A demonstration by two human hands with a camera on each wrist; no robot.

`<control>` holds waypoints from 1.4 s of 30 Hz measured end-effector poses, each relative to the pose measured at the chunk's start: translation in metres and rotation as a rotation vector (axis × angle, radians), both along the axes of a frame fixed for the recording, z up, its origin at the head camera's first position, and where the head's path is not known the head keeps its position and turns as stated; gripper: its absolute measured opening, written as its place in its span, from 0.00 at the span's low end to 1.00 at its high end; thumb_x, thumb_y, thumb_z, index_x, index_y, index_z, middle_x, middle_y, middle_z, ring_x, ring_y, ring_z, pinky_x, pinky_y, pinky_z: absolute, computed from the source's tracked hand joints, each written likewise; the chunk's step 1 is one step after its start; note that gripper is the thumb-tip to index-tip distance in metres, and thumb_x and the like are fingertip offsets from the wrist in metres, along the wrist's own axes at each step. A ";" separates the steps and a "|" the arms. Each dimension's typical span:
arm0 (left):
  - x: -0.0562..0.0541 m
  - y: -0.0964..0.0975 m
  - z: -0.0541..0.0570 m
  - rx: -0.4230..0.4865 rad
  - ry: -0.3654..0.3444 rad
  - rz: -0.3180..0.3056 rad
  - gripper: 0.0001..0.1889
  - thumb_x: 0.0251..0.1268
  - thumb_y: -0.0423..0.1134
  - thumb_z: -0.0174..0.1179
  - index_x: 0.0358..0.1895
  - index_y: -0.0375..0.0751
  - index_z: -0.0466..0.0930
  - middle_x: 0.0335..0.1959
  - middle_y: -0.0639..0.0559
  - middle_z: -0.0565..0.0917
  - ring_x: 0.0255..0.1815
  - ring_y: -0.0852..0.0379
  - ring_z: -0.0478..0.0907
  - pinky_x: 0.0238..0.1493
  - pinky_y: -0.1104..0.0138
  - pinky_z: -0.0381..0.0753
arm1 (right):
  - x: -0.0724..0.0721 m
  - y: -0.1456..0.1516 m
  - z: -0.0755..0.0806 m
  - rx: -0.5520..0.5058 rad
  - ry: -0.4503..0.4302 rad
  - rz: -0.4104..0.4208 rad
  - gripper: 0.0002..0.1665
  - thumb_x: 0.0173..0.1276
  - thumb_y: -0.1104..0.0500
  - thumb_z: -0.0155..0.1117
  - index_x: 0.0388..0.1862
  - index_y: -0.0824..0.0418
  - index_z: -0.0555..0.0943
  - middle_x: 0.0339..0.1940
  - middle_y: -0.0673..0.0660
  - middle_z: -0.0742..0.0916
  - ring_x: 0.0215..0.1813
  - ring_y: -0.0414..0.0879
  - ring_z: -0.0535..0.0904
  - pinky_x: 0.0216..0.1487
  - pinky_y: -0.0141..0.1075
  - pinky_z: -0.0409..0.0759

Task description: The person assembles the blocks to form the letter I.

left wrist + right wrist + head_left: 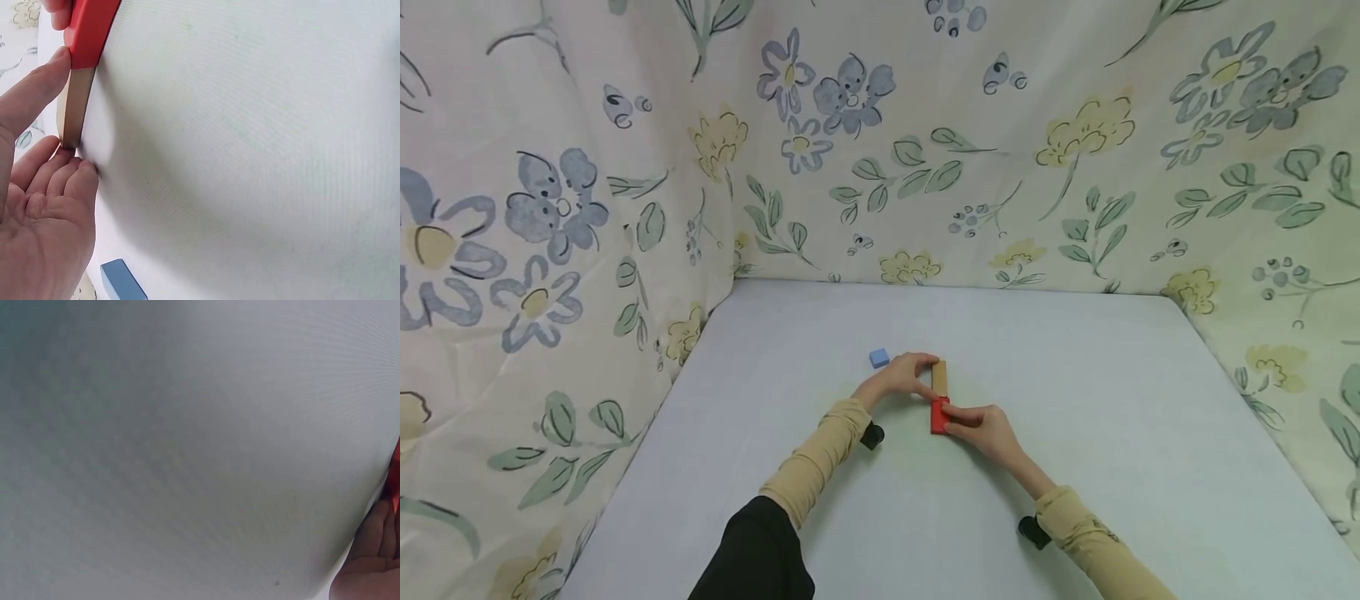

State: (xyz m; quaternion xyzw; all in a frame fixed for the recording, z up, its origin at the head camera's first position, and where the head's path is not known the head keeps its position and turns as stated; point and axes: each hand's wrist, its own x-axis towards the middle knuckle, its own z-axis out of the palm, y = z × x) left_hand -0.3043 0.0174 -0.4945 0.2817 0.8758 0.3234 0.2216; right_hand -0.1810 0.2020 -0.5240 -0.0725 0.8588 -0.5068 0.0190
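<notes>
Near the middle of the table, a natural wood block (pixel 939 377) and a red block (pixel 937 417) lie end to end in one line. My left hand (pixel 898 377) holds the wood block lengthwise. In the left wrist view its thumb sits by the joint with the red block, and its fingers bend at the wood block's far end (pixel 75 109). From the right side, my right hand (pixel 991 429) pinches the red block between thumb and fingers. Only a sliver of red shows in the right wrist view. A small blue block (pixel 879 358) lies just beyond my left wrist, untouched.
The white tabletop (pixel 1112 400) stretches around the blocks. A floral cloth (pixel 925 167) hangs behind the table and along both sides. Black camera mounts (pixel 872 435) hang under both wrists, close over the table.
</notes>
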 end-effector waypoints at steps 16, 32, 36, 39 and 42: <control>-0.003 -0.005 0.000 -0.019 0.004 -0.012 0.38 0.53 0.42 0.70 0.68 0.43 0.66 0.70 0.50 0.69 0.71 0.52 0.63 0.70 0.61 0.64 | -0.004 -0.003 -0.003 0.033 -0.046 -0.004 0.21 0.58 0.59 0.71 0.53 0.57 0.83 0.51 0.59 0.86 0.58 0.52 0.80 0.56 0.41 0.80; -0.004 -0.005 -0.001 -0.020 -0.013 -0.043 0.38 0.53 0.42 0.70 0.69 0.44 0.65 0.70 0.50 0.68 0.72 0.52 0.62 0.72 0.60 0.63 | -0.004 -0.002 -0.004 0.044 -0.039 -0.004 0.22 0.57 0.59 0.71 0.52 0.57 0.83 0.51 0.59 0.86 0.57 0.52 0.80 0.50 0.26 0.77; -0.005 -0.005 0.001 -0.017 -0.005 -0.044 0.37 0.54 0.42 0.69 0.69 0.44 0.65 0.70 0.50 0.68 0.72 0.53 0.61 0.72 0.60 0.62 | -0.004 -0.002 -0.002 0.054 -0.020 0.004 0.22 0.58 0.59 0.71 0.53 0.58 0.83 0.51 0.60 0.85 0.56 0.53 0.80 0.49 0.27 0.79; -0.005 -0.005 0.002 -0.020 -0.003 -0.047 0.37 0.54 0.41 0.69 0.69 0.44 0.65 0.70 0.50 0.68 0.73 0.53 0.61 0.72 0.60 0.61 | -0.004 -0.002 0.000 0.067 -0.012 0.015 0.21 0.59 0.58 0.70 0.53 0.60 0.82 0.51 0.61 0.85 0.56 0.53 0.80 0.50 0.29 0.79; -0.006 -0.005 0.003 -0.021 0.003 -0.052 0.38 0.54 0.42 0.69 0.69 0.44 0.65 0.70 0.50 0.68 0.73 0.53 0.61 0.73 0.61 0.61 | -0.005 -0.002 0.002 0.062 -0.027 0.005 0.22 0.58 0.58 0.71 0.52 0.59 0.83 0.51 0.60 0.85 0.57 0.52 0.80 0.50 0.26 0.78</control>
